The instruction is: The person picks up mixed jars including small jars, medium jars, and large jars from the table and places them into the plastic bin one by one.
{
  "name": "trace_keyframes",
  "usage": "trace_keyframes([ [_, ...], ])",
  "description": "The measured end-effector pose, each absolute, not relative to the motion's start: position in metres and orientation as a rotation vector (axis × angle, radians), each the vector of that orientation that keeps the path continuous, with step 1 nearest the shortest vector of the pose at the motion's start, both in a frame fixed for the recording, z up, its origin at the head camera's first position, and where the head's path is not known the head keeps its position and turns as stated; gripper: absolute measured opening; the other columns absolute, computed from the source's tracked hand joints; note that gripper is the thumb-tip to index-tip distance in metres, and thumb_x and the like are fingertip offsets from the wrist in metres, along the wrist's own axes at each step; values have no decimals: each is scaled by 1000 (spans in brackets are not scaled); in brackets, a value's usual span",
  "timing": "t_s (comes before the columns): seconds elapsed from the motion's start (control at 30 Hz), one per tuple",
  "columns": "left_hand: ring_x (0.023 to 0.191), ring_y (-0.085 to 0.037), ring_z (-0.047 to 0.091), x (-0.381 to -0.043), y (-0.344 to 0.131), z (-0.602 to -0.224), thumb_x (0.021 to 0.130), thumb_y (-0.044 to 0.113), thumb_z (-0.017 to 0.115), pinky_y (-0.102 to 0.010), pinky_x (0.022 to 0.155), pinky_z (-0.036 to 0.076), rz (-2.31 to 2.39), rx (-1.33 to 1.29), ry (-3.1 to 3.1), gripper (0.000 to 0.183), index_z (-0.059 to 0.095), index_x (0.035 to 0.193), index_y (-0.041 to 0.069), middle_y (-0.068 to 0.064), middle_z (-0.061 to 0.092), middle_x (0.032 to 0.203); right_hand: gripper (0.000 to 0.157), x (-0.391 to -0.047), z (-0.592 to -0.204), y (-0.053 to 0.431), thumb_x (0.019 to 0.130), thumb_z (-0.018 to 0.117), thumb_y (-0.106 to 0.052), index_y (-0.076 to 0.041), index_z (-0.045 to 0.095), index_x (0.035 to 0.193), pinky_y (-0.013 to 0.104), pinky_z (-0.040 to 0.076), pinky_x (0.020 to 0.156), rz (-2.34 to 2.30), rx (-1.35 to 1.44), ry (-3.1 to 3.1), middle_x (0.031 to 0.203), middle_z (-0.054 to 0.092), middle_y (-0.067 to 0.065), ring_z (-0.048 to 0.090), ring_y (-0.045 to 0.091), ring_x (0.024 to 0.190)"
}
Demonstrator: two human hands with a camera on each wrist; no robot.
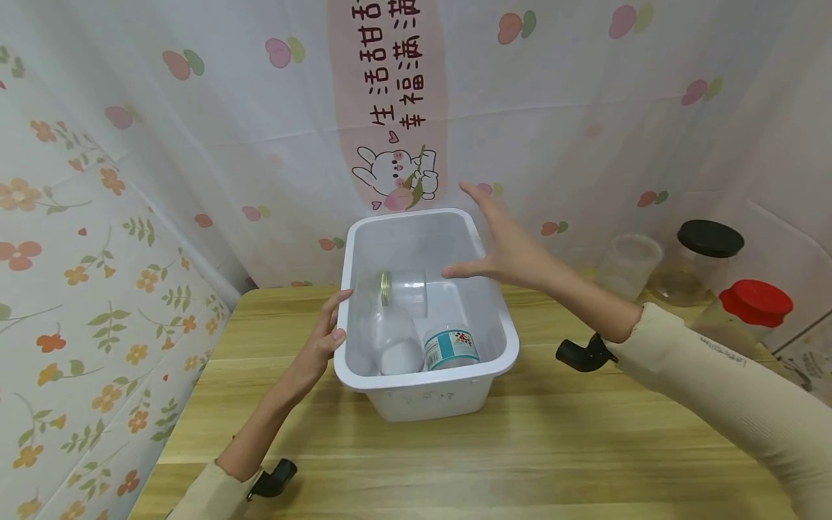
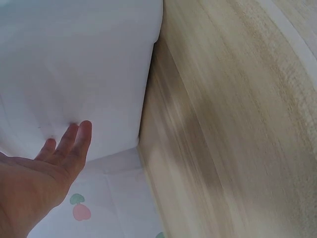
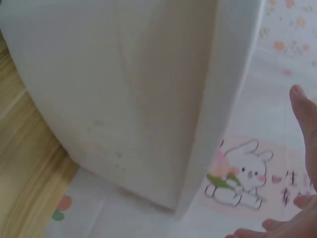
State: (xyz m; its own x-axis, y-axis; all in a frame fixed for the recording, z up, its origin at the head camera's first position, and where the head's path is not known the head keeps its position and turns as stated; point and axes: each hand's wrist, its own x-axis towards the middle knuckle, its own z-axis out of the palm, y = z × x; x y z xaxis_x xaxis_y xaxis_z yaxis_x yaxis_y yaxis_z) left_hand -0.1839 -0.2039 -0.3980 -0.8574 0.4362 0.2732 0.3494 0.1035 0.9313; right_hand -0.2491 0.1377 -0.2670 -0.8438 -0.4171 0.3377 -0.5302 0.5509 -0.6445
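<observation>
At least three clear containers are being held in the white tub, which is standing on the table near the middle of its far edge. A gold-lidded jar is lying on its side in the tub; a plain jar is resting at the tub's near-left corner, and a labelled jar is sitting just beside it.

Outside, toward the table's far right corner: a clear cup, a black-lidded jar and a red-lidded jar are standing.

Left hand: fingers extended, being rested on the tub's left rim and wall. Right hand: spread wide, thumb well apart from fingers, being held at the tub's right side, nothing gripped; rim contact cannot be confirmed.

Progress, judged: loading is looking roughly half done. The inside jars are being counted as placed, the three outside as left. Nothing is being carried.
</observation>
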Motion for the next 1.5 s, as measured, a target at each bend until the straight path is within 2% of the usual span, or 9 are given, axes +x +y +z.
trace_keyframes([
  [0.1,122,-54,39,-184,-203,-398,102,40,40,-62,92,41,1895,816,2278,65,15,158,21,-33,27,151,118,-250,-270,150,70,95,-35,-19,22,161,63,35,104,1208,756,-2630,162,27,10,36,42,139],
  [0.17,122,-50,40,-184,-203,-398,102,39,40,-57,91,42,1892,817,2289,64,16,158,21,-31,29,150,110,-251,-273,157,73,94,-30,-18,27,160,64,33,105,1257,725,-2602,161,30,11,37,45,138],
  [0.3,120,-40,43,-184,-204,-397,102,36,39,-47,91,45,1891,822,2306,63,17,158,20,-27,32,150,97,-251,-281,172,78,91,-24,-13,35,156,61,36,105,1328,649,-2554,154,40,17,46,45,132],
  [0.5,120,-41,43,-184,-203,-397,102,35,39,-44,90,47,1893,815,2296,62,17,158,21,-27,33,149,78,-254,-294,193,83,86,-20,-5,45,148,57,43,99,1380,582,-2498,140,53,19,57,41,120],
  [0.6,121,-45,42,-184,-203,-397,102,35,39,-44,90,46,1899,818,2282,63,16,159,21,-28,31,150,64,-254,-299,202,86,83,-18,-3,52,140,49,50,94,1391,573,-2474,132,58,17,62,38,113],
  [0.73,122,-48,41,-184,-204,-398,102,35,39,-44,91,46,1902,818,2277,63,16,159,21,-29,30,150,48,-253,-308,212,91,78,-17,2,58,131,28,54,82,1398,566,-2480,123,63,18,65,37,105],
  [0.83,121,-49,41,-184,-204,-398,102,35,39,-46,91,46,1899,815,2282,63,16,159,21,-30,30,150,46,-252,-315,218,92,77,-18,3,60,129,20,52,78,1414,545,-2497,121,63,20,66,37,104],
  [1.1,121,-51,41,-185,-204,-398,102,37,40,-52,90,44,1901,814,2276,64,16,159,21,-30,30,150,48,-252,-334,229,92,78,-23,0,60,130,21,52,79,1472,434,-2535,123,62,18,65,38,105],
  [1.5,118,-48,44,-184,-205,-399,102,34,39,-42,87,49,1898,832,2287,63,16,159,20,-31,32,148,50,-247,-350,242,95,75,-24,0,56,134,21,52,78,1520,452,-2519,125,61,22,64,37,106],
])
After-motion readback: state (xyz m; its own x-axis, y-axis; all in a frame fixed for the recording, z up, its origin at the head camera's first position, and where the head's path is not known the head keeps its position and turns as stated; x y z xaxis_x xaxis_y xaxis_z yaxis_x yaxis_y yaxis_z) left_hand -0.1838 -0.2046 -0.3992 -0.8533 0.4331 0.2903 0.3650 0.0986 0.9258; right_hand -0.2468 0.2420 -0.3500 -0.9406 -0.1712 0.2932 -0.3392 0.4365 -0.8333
